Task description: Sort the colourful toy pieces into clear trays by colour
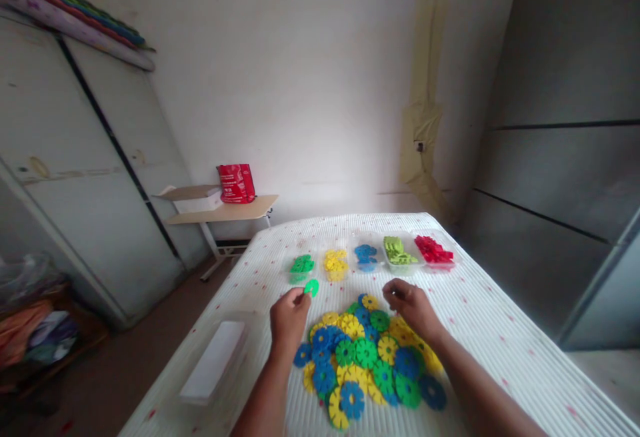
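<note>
My left hand (pixel 291 320) pinches a green notched plastic disc (pixel 311 288) between thumb and fingers, just in front of the clear tub of green discs (pixel 302 267). At the back right edge of the mixed pile is my right hand (pixel 411 304), its fingers curled together; whether anything is in them is hidden. Between both forearms spreads the pile of notched discs (pixel 366 352) in blue, yellow and green, several overlapping. Beyond the hands, a tub of yellow discs (pixel 335 264) and one of blue discs (pixel 366 257) continue the row.
Farther right in the row stand tubs of lime-green pieces (pixel 397 252) and red pieces (pixel 434 251). A clear container with a white rectangle (pixel 214 361) lies at left on the ribbed tablecloth (pixel 505 350). Behind are a small desk (pixel 235 210) and a red bag (pixel 237 184).
</note>
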### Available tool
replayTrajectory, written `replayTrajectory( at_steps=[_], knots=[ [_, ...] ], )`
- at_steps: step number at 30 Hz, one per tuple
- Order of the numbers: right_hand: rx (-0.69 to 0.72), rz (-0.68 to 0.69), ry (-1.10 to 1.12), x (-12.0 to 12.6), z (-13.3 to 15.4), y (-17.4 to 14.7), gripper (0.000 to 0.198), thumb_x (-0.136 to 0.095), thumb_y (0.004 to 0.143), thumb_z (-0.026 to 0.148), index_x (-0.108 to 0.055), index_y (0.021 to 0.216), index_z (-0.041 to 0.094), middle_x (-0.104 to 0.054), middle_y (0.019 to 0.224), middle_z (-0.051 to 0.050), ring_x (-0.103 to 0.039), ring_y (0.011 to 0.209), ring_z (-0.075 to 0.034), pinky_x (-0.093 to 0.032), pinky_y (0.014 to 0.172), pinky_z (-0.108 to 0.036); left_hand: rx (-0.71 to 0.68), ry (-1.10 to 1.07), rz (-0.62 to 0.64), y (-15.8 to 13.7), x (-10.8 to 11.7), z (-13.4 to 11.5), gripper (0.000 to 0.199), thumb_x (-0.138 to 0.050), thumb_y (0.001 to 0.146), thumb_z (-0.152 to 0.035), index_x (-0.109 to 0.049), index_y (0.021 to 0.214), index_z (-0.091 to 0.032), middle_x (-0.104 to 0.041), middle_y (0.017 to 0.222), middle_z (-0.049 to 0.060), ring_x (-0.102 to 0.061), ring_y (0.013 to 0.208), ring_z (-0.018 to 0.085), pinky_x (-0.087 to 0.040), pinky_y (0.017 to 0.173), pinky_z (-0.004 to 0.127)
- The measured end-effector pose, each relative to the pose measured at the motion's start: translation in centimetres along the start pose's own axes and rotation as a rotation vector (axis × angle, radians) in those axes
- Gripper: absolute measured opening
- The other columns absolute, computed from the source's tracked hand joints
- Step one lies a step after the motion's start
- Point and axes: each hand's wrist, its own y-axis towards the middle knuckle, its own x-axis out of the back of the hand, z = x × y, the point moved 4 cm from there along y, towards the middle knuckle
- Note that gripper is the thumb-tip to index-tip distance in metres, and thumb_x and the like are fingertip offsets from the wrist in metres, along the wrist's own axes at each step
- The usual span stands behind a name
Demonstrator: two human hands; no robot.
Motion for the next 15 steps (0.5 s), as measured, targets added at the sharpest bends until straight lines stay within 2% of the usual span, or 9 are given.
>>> replayTrajectory(
  at_steps=[3, 6, 9, 12, 15],
  knots=[
    [-0.06, 0.0, 0.0, 0.4, -1.1, 0.2, 0.016, -0.047, 0.076, 0.034, -0.053, 0.072, 0.02, -0.053, 0.055, 0.003, -0.052, 0.05, -0.013, -0.041, 0.05, -0.024, 0.052, -0.003, -0.045, 3.4, 0.7, 0.2, 0.02, -0.055, 0.067, -0.032, -0.07, 0.07, -0.018, -0.062, 0.05, -0.003, -0.058, 0.051, 0.014, -0.039, 0.048, 0.019],
    [-0.035, 0.001, -0.061, 0.3, -1.3, 0.2, 0.016, -0.046, 0.076, 0.033, -0.054, 0.072, 0.02, -0.054, 0.055, 0.003, -0.052, 0.051, -0.013, -0.041, 0.051, -0.024, 0.099, -0.023, -0.078, 6.9, 0.5, 0.4, 0.02, -0.055, 0.067, -0.03, -0.07, 0.071, -0.017, -0.064, 0.05, -0.001, -0.06, 0.05, 0.015, -0.041, 0.046, 0.02],
    [0.004, -0.005, -0.128, 0.1, -1.2, 0.1, 0.016, -0.045, 0.076, 0.031, -0.055, 0.071, 0.02, -0.055, 0.057, 0.002, -0.052, 0.053, -0.013, -0.04, 0.051, -0.024, 0.129, -0.05, -0.09, 9.4, -0.2, 0.6, 0.025, -0.056, 0.068, -0.028, -0.071, 0.082, -0.013, -0.067, 0.056, 0.001, -0.063, 0.051, 0.015, -0.043, 0.047, 0.02],
    [0.035, -0.009, -0.178, -0.2, -1.1, -0.1, 0.016, -0.045, 0.076, 0.028, -0.057, 0.07, 0.019, -0.057, 0.059, 0.001, -0.053, 0.056, -0.014, -0.039, 0.052, -0.023, 0.137, -0.054, -0.095, 9.7, -1.0, 0.9, 0.032, -0.055, 0.068, -0.023, -0.069, 0.094, -0.009, -0.069, 0.061, 0.004, -0.065, 0.053, 0.016, -0.046, 0.049, 0.021],
    [0.066, -0.013, -0.239, -0.1, -1.1, -0.1, 0.015, -0.044, 0.076, 0.025, -0.058, 0.072, 0.019, -0.061, 0.064, 0.0, -0.055, 0.058, -0.014, -0.041, 0.055, -0.023, 0.106, -0.043, -0.072, 7.7, -1.5, 1.1, 0.033, -0.052, 0.07, -0.023, -0.069, 0.095, -0.01, -0.071, 0.067, 0.006, -0.066, 0.056, 0.017, -0.048, 0.052, 0.023]
  ],
)
